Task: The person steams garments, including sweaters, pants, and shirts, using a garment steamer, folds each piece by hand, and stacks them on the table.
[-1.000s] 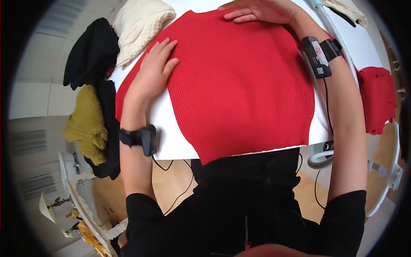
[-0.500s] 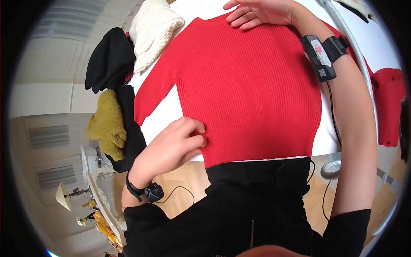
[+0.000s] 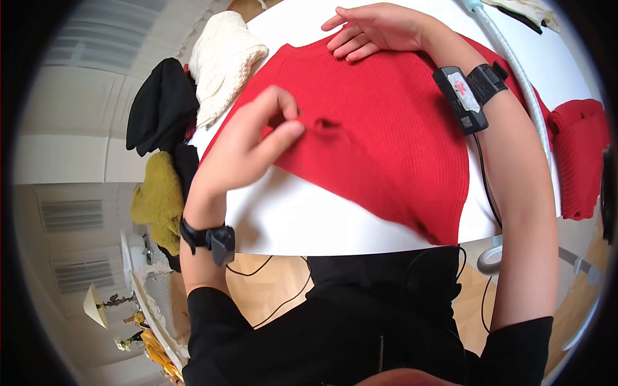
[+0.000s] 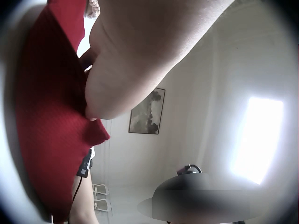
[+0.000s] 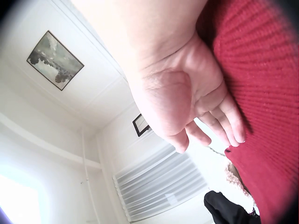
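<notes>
A red ribbed sweater [image 3: 386, 122] lies on the white table [image 3: 290, 212], its near left part lifted and folded up diagonally. My left hand [image 3: 248, 145] pinches the raised hem between thumb and fingers, above the sweater's left side. In the left wrist view the red cloth [image 4: 51, 126] hangs beside the left hand [image 4: 126, 70]. Near the neckline, the right hand [image 3: 386, 32] rests on its edge with relaxed, fairly straight fingers. The right wrist view shows that hand [image 5: 187, 93] against the ribbed knit [image 5: 266, 84], holding nothing.
A cream knit [image 3: 225, 64] lies at the table's back left, beside black [image 3: 161, 106] and olive [image 3: 158, 196] garments. A folded red knit [image 3: 577, 157] sits at the far right. A pale hose [image 3: 508, 58] runs along the right, near the right forearm.
The left hand has moved from the sweater's near left corner up and away from the body, raising and folding the cloth. The right hand stays near the neckline.
</notes>
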### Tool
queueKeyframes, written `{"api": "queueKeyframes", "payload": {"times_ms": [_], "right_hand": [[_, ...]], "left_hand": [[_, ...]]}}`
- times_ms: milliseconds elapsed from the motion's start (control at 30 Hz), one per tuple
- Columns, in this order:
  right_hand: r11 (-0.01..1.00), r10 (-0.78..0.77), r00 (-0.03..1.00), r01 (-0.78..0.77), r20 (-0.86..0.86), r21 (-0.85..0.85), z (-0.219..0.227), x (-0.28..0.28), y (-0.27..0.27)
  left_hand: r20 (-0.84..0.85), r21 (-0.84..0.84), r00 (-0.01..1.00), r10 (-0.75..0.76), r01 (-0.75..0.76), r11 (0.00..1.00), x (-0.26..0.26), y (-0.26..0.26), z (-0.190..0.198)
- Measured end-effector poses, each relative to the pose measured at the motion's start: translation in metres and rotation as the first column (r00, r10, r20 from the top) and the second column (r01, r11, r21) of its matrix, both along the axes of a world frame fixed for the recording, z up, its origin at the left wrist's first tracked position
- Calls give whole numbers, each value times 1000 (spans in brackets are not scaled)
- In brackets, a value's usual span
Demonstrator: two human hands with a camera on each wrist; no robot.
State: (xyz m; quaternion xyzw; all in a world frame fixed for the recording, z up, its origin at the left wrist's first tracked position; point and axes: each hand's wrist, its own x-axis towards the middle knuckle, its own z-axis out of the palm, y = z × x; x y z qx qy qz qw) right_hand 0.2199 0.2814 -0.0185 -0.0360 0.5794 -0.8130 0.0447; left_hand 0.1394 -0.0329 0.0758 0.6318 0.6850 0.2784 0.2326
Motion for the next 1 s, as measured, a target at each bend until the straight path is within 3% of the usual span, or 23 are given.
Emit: {"api": "queueKeyframes", "payload": {"times_ms": [100,167,200,267,300,367,400,433,500,600,700,767,833,900,933,967,1000], "right_hand": [[1000,-9,1000,8,29,11,6,2,-4],[1000,15,999,-14,43,-26,4,1,-2],[1000,16,999,-15,39,-23,-1,-5,2],[989,98,994,-92,45,-119,-10,-18,16],[989,98,994,-93,42,-113,-5,-15,14],[990,-10,993,26,114,-137,8,-1,2],[979,-53,991,76,124,-188,11,2,-2],[981,-50,991,73,125,-182,14,6,-6],[985,-174,973,174,152,8,20,16,-12],[968,-246,967,241,72,78,22,21,-18],[983,-167,986,168,-19,77,16,19,-11],[980,-175,984,177,-32,86,19,21,-10],[979,-167,985,171,-48,108,29,22,-8],[822,-456,884,462,-100,334,39,19,-5],[827,-425,900,428,-92,366,52,16,-12],[687,-494,842,530,-215,498,66,16,-17],[520,-529,772,623,-353,584,77,15,-27]], "left_hand": [[201,5,954,222,-228,974,-9,23,-5],[360,50,857,368,-412,910,-37,34,-25],[357,55,859,368,-412,909,-46,36,-33],[534,-31,661,527,-608,794,-61,38,-47],[534,-24,663,524,-608,793,-69,36,-54],[436,-69,680,590,-628,775,-88,28,-66],[303,-41,724,619,-640,768,-95,25,-70],[308,-37,721,620,-642,765,-100,22,-76],[190,45,755,628,-645,762,-103,20,-81],[174,87,765,620,-639,765,-94,15,-77],[375,47,685,624,-687,725,-91,7,-67],[346,108,711,613,-679,726,-97,2,-78],[-33,399,800,599,-539,742,-86,3,-77],[22,490,801,598,-530,692,-83,2,-80],[-164,508,791,590,-445,738,-79,0,-75],[-351,499,748,563,-358,789,-76,-1,-74],[-361,499,756,545,-338,798,-75,0,-81]]}}
